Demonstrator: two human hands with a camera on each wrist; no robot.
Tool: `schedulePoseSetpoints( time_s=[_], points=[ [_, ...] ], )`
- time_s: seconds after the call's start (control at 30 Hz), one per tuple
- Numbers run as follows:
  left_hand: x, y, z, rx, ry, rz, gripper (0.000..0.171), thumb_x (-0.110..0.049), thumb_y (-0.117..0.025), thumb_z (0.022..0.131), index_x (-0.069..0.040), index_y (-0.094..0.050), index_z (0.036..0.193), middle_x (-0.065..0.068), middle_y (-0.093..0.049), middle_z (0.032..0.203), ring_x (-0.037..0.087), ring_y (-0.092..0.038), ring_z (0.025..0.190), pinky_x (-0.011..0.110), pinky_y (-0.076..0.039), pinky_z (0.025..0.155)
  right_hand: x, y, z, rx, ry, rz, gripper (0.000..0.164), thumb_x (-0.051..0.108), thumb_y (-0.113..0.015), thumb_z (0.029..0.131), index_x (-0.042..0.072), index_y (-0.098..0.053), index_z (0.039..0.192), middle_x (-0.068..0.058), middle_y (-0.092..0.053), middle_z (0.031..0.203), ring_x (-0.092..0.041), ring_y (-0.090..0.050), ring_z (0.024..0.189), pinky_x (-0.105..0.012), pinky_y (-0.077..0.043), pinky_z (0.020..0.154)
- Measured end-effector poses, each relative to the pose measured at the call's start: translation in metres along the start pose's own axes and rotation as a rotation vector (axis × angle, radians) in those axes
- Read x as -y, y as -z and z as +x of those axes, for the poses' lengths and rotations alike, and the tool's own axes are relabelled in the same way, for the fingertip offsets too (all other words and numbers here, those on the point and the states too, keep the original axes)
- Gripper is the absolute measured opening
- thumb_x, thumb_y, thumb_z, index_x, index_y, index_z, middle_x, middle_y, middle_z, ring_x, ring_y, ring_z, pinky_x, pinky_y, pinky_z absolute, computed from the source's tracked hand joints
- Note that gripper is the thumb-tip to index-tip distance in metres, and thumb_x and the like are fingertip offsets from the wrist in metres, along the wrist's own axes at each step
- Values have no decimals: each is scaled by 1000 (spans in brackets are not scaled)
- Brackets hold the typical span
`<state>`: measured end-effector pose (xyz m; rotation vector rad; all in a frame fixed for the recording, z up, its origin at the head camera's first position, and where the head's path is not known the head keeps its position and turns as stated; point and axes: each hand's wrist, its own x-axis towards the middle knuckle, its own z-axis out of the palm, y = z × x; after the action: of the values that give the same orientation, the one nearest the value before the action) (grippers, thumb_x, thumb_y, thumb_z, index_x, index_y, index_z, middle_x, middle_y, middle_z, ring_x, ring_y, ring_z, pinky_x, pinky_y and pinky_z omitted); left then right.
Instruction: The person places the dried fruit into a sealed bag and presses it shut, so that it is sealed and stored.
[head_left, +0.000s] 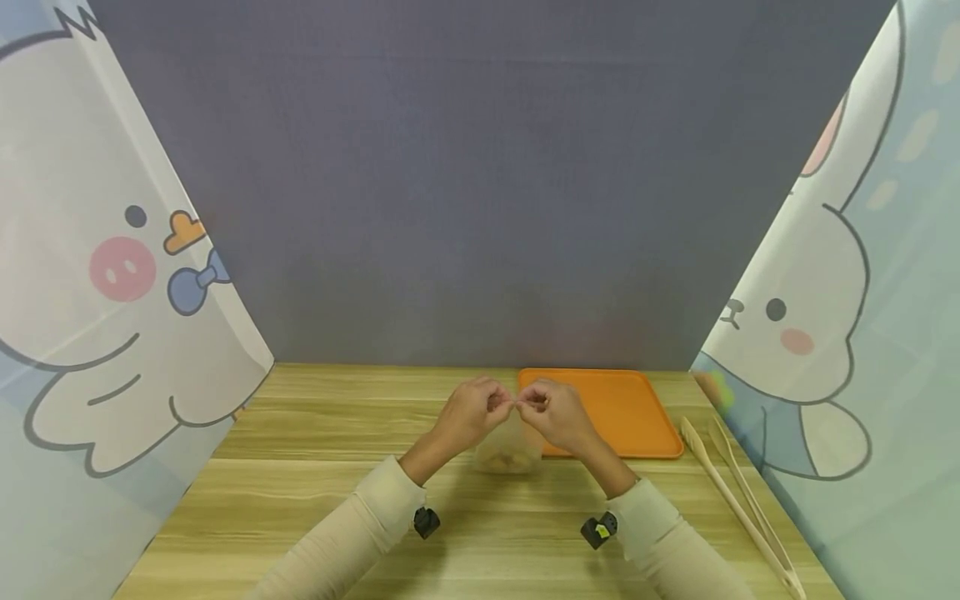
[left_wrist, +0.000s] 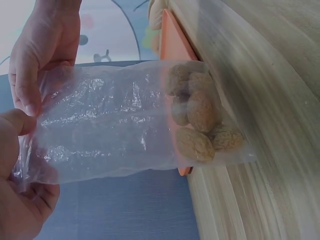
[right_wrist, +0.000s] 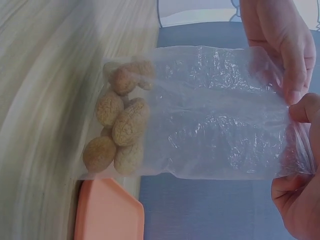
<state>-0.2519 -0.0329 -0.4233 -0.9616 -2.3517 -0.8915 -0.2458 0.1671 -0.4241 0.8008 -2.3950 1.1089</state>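
Note:
A clear plastic bag [left_wrist: 110, 120] hangs between both hands, its mouth at the fingers and its bottom low at the wooden table. Several wrinkled tan oval pieces [right_wrist: 131, 122], like dried fruits or nuts, lie in the bottom of the bag. My left hand [head_left: 467, 414] pinches one side of the bag's mouth between thumb and fingers. Opposite it, my right hand [head_left: 558, 414] pinches the other side, and the two hands' fingertips meet in the middle. In the head view the hands hide much of the upper bag.
An orange tray [head_left: 618, 412] lies on the table [head_left: 322, 500] behind and to the right of the bag. Long wooden tongs [head_left: 735, 502] rest near the table's right edge. A grey panel [head_left: 480, 183] closes off the back, with cartoon-printed cloth [head_left: 832, 275] along both sides.

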Motion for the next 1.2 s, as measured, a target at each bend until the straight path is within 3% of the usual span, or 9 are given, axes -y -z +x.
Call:
schedulePoseSetpoints(
  time_s=[0.3, 0.4, 0.53, 0.8, 0.93, 1.07, 1.2],
  points=[
    [8, 5, -4, 37, 87, -137, 23, -18, -74, 94, -2, -70, 111, 10, -72, 103, 20, -70, 88, 25, -58, 75, 0, 7, 1, -14, -1, -13, 6, 10, -72, 92, 6, -76, 89, -4, -75, 85, -7, -66, 72, -22, -57, 68],
    [13, 5, -8, 43, 123, -146, 29, -16, -75, 93, -1, -69, 117, 10, -70, 107, 17, -67, 87, 24, -56, 73, 0, 9, 1, -22, -2, -31, 6, 11, -73, 92, 6, -76, 90, -4, -75, 86, -11, -69, 74, -23, -58, 70],
    [19, 6, -13, 41, 154, -176, 31, -17, -76, 93, -2, -68, 119, 7, -69, 100, 13, -63, 79, 21, -54, 68, -1, 12, 1, -24, -4, -57, 5, 12, -73, 93, 8, -76, 91, -4, -76, 87, -15, -71, 76, -25, -59, 70],
    [22, 10, -20, 20, 212, -227, 19, -19, -72, 96, -8, -67, 111, 2, -67, 89, 11, -63, 78, 22, -55, 70, 0, 15, 2, -36, -12, -56, 5, 12, -73, 93, 10, -76, 90, -2, -76, 85, -15, -72, 74, -26, -60, 68],
    [23, 13, -19, -36, 225, -251, 14, -19, -69, 98, -8, -69, 107, 3, -70, 90, 10, -64, 77, 23, -55, 70, 0, 15, 2, -28, -23, -59, 6, 13, -73, 94, 10, -76, 91, -2, -76, 87, -17, -73, 76, -28, -61, 69],
    [22, 16, -17, -102, 197, -216, 8, -15, -69, 98, -8, -71, 101, 3, -71, 87, 10, -63, 75, 23, -55, 68, 1, 16, 2, -21, -43, -56, 5, 14, -73, 93, 10, -76, 91, -3, -76, 88, -19, -73, 78, -29, -61, 70],
    [19, 18, -16, -95, 195, -151, 6, -14, -68, 98, -8, -69, 96, 1, -65, 80, 5, -53, 69, 21, -48, 63, 1, 17, 3, -8, -62, -59, 6, 14, -73, 93, 9, -76, 92, -3, -75, 88, -18, -73, 79, -29, -61, 71]
  ],
)
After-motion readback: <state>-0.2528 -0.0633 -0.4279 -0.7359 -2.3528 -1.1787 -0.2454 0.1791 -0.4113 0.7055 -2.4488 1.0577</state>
